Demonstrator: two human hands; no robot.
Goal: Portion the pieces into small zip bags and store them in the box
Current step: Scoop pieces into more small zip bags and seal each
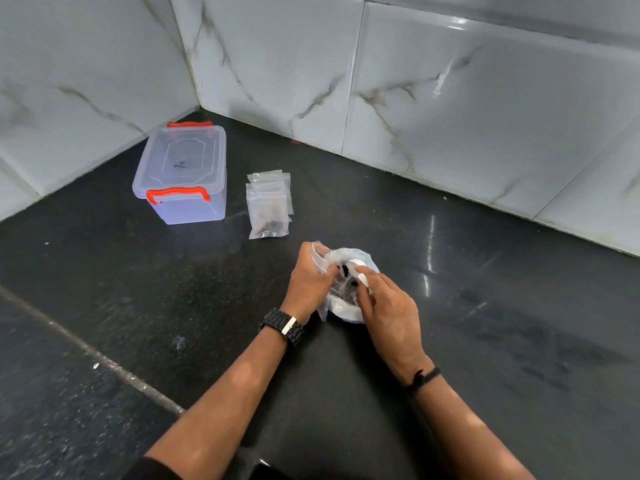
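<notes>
Left hand (309, 282) grips zip bag (320, 258); right hand (389, 308) pinches white piece (356, 268).

Just one head cam, wide-angle, looking forward and steeply down at the worktop (485, 306), close in, wall corner upper left.

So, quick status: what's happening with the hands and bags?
Both hands, left and right, gripping plastic bags of dark pieces. Box lidded, filled zip bags beside it.
</notes>
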